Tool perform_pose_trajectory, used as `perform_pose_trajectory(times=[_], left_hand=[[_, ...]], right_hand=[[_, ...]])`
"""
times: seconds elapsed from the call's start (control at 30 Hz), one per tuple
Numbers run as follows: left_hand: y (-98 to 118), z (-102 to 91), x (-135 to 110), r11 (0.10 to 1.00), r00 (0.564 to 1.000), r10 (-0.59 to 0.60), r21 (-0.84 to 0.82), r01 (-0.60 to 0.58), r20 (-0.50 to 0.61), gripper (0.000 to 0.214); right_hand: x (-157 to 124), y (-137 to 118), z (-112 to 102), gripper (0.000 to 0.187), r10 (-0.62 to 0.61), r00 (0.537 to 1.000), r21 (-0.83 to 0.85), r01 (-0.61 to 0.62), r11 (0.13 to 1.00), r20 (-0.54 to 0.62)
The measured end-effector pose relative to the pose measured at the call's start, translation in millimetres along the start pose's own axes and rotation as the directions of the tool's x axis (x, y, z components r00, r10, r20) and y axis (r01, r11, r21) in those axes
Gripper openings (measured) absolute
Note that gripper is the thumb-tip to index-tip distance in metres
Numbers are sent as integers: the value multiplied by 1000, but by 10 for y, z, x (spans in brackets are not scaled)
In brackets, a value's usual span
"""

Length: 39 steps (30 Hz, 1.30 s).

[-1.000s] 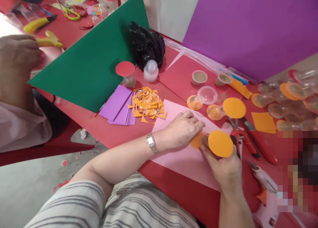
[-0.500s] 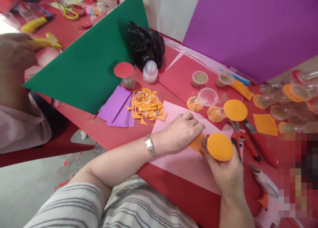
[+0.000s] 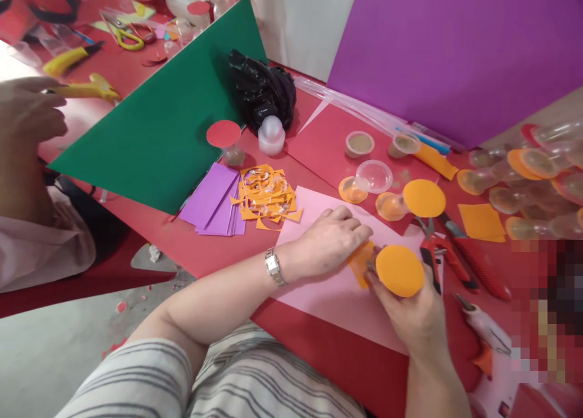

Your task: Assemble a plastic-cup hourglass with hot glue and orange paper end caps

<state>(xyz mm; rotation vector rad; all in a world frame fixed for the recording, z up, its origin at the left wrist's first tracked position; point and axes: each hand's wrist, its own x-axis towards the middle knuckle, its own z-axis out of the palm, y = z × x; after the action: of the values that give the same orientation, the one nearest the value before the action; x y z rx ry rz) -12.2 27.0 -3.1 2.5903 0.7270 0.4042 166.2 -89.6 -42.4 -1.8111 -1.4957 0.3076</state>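
two hands of mine are at work over a pink sheet (image 3: 332, 302) on the red table (image 3: 364, 363). my right fingers (image 3: 382, 291) are clamped around an orange-topped piece (image 3: 399, 271), its round face turned up toward me and most of its body hidden under that disc and in my grip. my left fingers (image 3: 359, 232) are curled down close beside it, at an orange slip (image 3: 362, 266) that shows between my hands; their tips are out of sight, so i cannot tell whether they pinch it or only rest on it (the metal watch (image 3: 273, 266) on that wrist shows plainly enough).

just beyond the sheet i have a second orange disc (image 3: 423, 198) on a clear cup, a clear lid (image 3: 377, 176) and two small tubs (image 3: 359, 144) with something greyish-brown inside. to my left, orange offcuts (image 3: 266, 193) lie heaped against purple cards (image 3: 212, 193), with a red-topped cup (image 3: 224, 134) behind them and a black plastic bag (image 3: 268, 93) farther back. near my right hand are a red-handled tool (image 3: 453, 263) and a white glue gun (image 3: 485, 327). past the green board (image 3: 173, 114), another person's hand (image 3: 30, 111) holds a yellow tool (image 3: 88, 90).
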Motion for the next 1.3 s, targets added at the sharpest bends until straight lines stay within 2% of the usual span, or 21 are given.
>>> perform_pose_trajectory(times=[0.13, 0.23, 0.33, 0.53, 0.67, 0.77, 0.83, 0.93, 1.0, 1.13, 1.3], left_hand=[[-10, 1, 1, 1000, 1000, 4, 10, -4, 1, 18], [-17, -5, 2, 1000, 1000, -5, 16, 5, 16, 18], [-16, -19, 5, 1000, 1000, -12, 17, 12, 27, 20], [-5, -37, 15, 1000, 999, -17, 13, 17, 44, 23], [-15, -31, 9, 999, 998, -34, -24, 35, 52, 23], [-22, -37, -4, 991, 999, -25, -130, 28, 23, 27], [-18, -50, -11, 975, 1000, 1, -223, -3, -10, 34], [13, -76, -18, 928, 999, 7, -371, -22, -42, 40], [48, -87, -19, 888, 999, -16, -460, 0, -31, 42], [115, -64, -11, 838, 999, -42, -544, 46, 21, 51], [97, -5, 15, 782, 994, -82, -614, 107, 70, 34]], right_hand=[[-7, 42, -3, 50, -23, 998, -115, 16, 993, -61], [-17, 41, 15, 49, 48, 998, -67, -51, 996, -35], [-30, 38, 35, 51, 98, 993, -23, -99, 995, -64], [10, -3, 48, 49, 23, 995, -113, -34, 993, -95], [26, -26, 73, 48, -2, 994, -111, -9, 994, -106], [34, -60, 88, 55, 35, 977, -116, -60, 991, -212], [44, -93, 82, 57, 94, 962, -36, -107, 994, -257], [51, -137, 67, 51, 195, 958, 198, -153, 968, -212], [43, -150, 70, 50, 238, 950, 283, -176, 943, -203], [12, -135, 98, 49, 238, 950, 284, -176, 942, -200], [17, -156, 78, 49, 229, 966, 346, -175, 922, -120]])
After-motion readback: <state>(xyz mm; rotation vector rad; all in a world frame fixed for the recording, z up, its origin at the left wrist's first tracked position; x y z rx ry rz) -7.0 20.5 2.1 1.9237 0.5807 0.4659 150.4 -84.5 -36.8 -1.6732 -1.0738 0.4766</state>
